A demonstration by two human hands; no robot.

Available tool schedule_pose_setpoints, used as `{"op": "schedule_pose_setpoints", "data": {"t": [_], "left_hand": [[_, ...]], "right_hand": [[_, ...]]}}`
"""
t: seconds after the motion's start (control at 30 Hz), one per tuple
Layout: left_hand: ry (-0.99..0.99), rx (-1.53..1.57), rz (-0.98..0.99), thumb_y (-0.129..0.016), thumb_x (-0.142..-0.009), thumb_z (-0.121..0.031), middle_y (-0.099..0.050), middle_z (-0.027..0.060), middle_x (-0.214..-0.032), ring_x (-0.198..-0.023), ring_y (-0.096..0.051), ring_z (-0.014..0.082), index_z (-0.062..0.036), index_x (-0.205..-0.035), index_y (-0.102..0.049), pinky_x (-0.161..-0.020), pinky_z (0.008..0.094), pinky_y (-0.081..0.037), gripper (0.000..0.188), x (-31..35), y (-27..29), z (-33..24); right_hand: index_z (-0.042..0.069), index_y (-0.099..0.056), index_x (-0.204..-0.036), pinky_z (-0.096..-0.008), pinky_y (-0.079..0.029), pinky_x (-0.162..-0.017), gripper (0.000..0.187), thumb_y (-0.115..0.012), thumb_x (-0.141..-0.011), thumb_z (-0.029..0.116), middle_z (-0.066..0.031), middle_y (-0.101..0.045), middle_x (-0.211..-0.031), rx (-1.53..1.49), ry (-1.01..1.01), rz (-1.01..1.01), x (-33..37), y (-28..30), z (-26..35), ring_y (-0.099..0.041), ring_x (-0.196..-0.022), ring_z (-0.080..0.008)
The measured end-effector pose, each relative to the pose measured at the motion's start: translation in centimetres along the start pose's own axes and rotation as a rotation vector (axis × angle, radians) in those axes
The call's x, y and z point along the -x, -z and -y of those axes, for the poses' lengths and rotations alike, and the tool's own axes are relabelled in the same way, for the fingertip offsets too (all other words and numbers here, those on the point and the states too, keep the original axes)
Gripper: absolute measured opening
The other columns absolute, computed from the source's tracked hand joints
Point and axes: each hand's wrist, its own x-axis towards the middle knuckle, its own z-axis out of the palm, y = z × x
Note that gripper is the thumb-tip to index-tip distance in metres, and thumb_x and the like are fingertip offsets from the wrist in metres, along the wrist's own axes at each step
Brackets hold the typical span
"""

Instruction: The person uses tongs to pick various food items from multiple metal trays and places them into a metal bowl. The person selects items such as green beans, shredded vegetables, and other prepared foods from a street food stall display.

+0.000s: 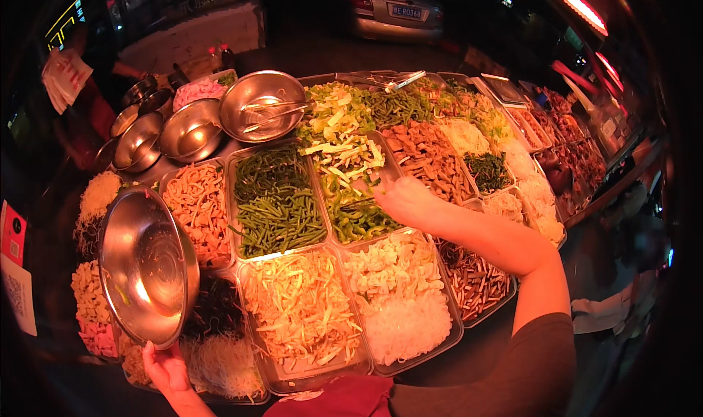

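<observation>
My left hand (168, 367) grips the lower rim of a large steel bowl (150, 270), tilted so its inside shows. A small green shred clings inside it; otherwise the bowl looks bare. Over the tray of sliced green peppers (359, 223) my right hand (405, 202) reaches in with curled fingers. Whatever it pinches is hidden by the hand and the shadow. Beside that tray lie green beans (282, 223) on the left and browned meat-like strips (427, 157) on the right. Pale shredded vegetable (300, 307) and white strands (406, 325) fill the nearer trays.
Several steel bowls stand at the far left, one (262, 108) holding tongs. More tongs (399, 80) lie across the back trays. Skewer-like foods (575, 153) fill a case at right. A person's hand (130, 71) shows far left; a parked car (395, 10) stands beyond.
</observation>
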Motion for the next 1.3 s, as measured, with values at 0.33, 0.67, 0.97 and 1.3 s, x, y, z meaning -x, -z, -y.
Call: {"op": "schedule_pose_setpoints", "data": {"t": [0.33, 0.67, 0.97, 1.3], "left_hand": [[-0.052, -0.059, 0.034, -0.054, -0.084, -0.012, -0.054, 0.0153, -0.119, -0.105, -0.055, 0.0281, 0.0033, -0.118, -0.048, -0.089, 0.0438, -0.049, 0.038, -0.1, -2.1, 0.2], [-0.028, -0.056, 0.053, -0.054, -0.085, -0.014, -0.054, 0.0146, -0.119, -0.106, -0.055, 0.0275, 0.0034, -0.117, -0.048, -0.090, 0.0436, -0.048, 0.037, -1.1, -0.2, -0.3], [-0.006, -0.025, 0.039, -0.053, -0.086, -0.012, -0.055, 0.0133, -0.119, -0.107, -0.054, 0.0262, 0.0031, -0.118, -0.049, -0.093, 0.0424, -0.047, 0.036, -1.2, 0.3, -1.0], [-0.070, -0.068, 0.020, -0.053, -0.086, -0.014, -0.054, 0.0137, -0.119, -0.108, -0.054, 0.0254, 0.0028, -0.118, -0.049, -0.092, 0.0387, -0.047, 0.037, -0.1, -0.7, -1.7]], "right_hand": [[0.001, -0.062, -0.075, -0.0368, -0.039, -0.052, 0.025, -0.055, -0.081, 0.023, -0.0084, -0.058, -0.069, -0.418, -0.329, 0.842, -6.7, -2.7, -7.4, -0.049, -0.056, -0.0205], [0.005, -0.066, -0.091, -0.0368, -0.051, -0.060, 0.016, -0.055, -0.081, 0.013, -0.0087, -0.066, -0.080, -0.388, -0.335, 0.621, -8.4, -3.1, -5.6, -0.064, -0.073, -0.0233], [0.008, -0.068, -0.085, -0.0359, -0.052, -0.063, 0.014, -0.058, -0.079, 0.016, -0.0060, -0.067, -0.085, -0.031, -0.390, 0.292, -8.6, 0.9, -8.6, -0.065, -0.076, -0.0214], [0.009, -0.064, -0.071, -0.0355, -0.047, -0.052, 0.007, -0.062, -0.071, 0.015, -0.0028, -0.060, -0.064, 0.345, -0.032, 0.123, -17.2, -2.0, -3.0, -0.062, -0.065, -0.0178]]}}
